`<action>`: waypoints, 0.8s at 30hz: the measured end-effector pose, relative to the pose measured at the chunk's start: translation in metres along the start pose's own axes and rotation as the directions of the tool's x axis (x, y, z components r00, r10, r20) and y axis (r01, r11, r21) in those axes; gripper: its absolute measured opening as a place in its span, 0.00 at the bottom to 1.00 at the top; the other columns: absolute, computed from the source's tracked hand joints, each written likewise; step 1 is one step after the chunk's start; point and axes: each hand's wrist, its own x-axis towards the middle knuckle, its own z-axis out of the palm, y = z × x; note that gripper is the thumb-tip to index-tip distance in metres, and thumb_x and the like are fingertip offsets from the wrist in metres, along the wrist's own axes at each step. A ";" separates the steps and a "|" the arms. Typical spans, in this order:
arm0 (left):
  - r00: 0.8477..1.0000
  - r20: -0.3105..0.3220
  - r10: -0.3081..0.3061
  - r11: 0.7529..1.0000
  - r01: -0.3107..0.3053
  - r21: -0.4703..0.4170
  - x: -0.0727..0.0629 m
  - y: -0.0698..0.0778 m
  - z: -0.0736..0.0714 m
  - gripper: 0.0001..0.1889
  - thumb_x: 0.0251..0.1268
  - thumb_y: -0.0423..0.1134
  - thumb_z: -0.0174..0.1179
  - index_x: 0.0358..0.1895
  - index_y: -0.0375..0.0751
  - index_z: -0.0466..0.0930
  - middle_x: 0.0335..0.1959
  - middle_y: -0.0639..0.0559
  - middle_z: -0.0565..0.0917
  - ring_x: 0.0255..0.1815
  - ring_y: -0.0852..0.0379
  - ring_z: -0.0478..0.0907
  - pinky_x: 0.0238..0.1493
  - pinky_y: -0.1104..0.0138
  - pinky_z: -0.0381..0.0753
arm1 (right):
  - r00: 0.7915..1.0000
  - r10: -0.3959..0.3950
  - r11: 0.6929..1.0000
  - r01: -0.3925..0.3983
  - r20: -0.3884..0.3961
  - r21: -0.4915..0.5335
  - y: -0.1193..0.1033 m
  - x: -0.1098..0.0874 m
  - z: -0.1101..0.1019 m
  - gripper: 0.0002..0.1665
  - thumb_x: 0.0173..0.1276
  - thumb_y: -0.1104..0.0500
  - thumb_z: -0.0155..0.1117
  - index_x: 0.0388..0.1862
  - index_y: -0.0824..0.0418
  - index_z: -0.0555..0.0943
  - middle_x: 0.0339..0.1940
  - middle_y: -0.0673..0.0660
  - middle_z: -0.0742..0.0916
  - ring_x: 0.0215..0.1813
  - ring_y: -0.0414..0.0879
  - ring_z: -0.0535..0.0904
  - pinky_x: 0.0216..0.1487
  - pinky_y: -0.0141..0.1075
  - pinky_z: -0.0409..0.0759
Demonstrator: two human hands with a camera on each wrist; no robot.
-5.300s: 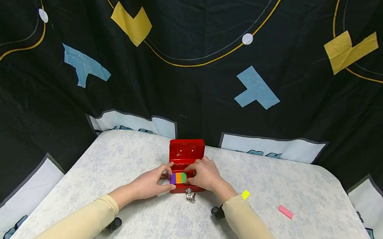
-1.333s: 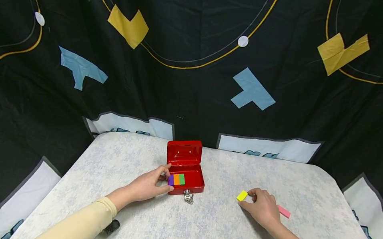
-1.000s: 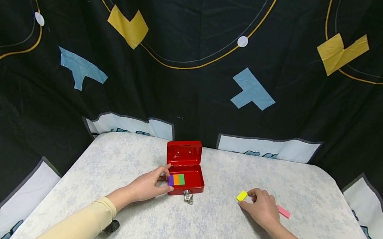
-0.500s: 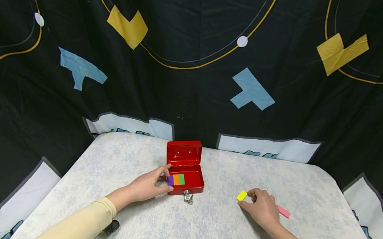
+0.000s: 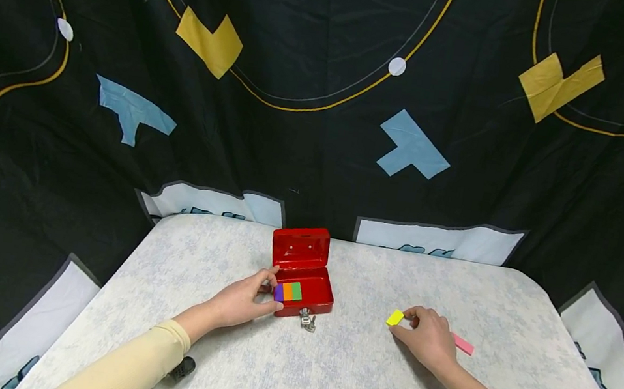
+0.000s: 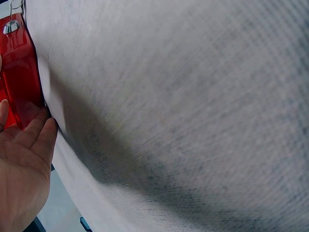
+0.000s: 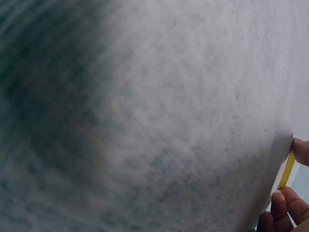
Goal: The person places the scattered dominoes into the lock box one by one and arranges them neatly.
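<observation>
A red metal cash box [image 5: 323,291] with its lid raised stands on the table. Inside, at its left, lie small flat blocks side by side: purple [image 5: 278,293], orange [image 5: 288,292] and green [image 5: 296,292]. My left hand [image 5: 239,300] holds the box's left side, thumb near the front corner and a finger near the rear one. In the left wrist view the other fingers lie against the red wall [image 6: 24,82]. To the right, my right hand [image 5: 427,340] pinches a small flat yellow block [image 5: 395,318] between thumb and finger. The right wrist view shows its yellow edge [image 7: 288,169].
A pink flat block [image 5: 464,344] lies just right of my right hand, partly hidden by it. Keys [image 5: 307,321] hang from the box's front lock. The pale cloth-covered table [image 5: 287,382] ends at a black curtain [image 5: 317,156] behind.
Since the oldest frame, my right hand has left the box and come to the yellow block at the right. Over the last second both hands stay nearly still.
</observation>
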 end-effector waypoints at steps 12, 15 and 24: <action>1.000 -0.004 0.004 1.000 -0.004 -0.001 0.000 0.002 -0.001 0.21 0.65 0.55 0.68 0.51 0.51 0.70 0.81 0.52 0.61 0.64 0.51 0.77 0.60 0.51 0.76 | 0.998 -0.055 0.998 0.055 -0.006 -0.001 -0.002 0.007 -0.005 0.27 0.60 0.45 0.76 0.50 0.63 0.84 0.34 0.49 0.81 0.38 0.48 0.73 0.38 0.44 0.71; 1.000 -0.008 -0.003 1.000 0.003 0.005 0.001 0.001 0.000 0.21 0.65 0.55 0.68 0.51 0.52 0.70 0.81 0.54 0.61 0.64 0.51 0.77 0.60 0.52 0.75 | 0.998 -0.064 0.998 0.064 0.001 0.013 -0.007 0.010 -0.010 0.28 0.61 0.46 0.76 0.52 0.63 0.84 0.35 0.50 0.81 0.40 0.50 0.73 0.40 0.45 0.71; 1.000 -0.007 0.001 1.000 -0.001 -0.002 0.000 0.000 0.000 0.21 0.65 0.56 0.68 0.50 0.53 0.70 0.81 0.53 0.61 0.64 0.51 0.77 0.61 0.51 0.75 | 0.995 -0.104 0.994 0.104 -0.001 0.020 -0.019 0.017 -0.020 0.30 0.62 0.46 0.75 0.56 0.64 0.83 0.40 0.53 0.83 0.42 0.50 0.74 0.40 0.44 0.71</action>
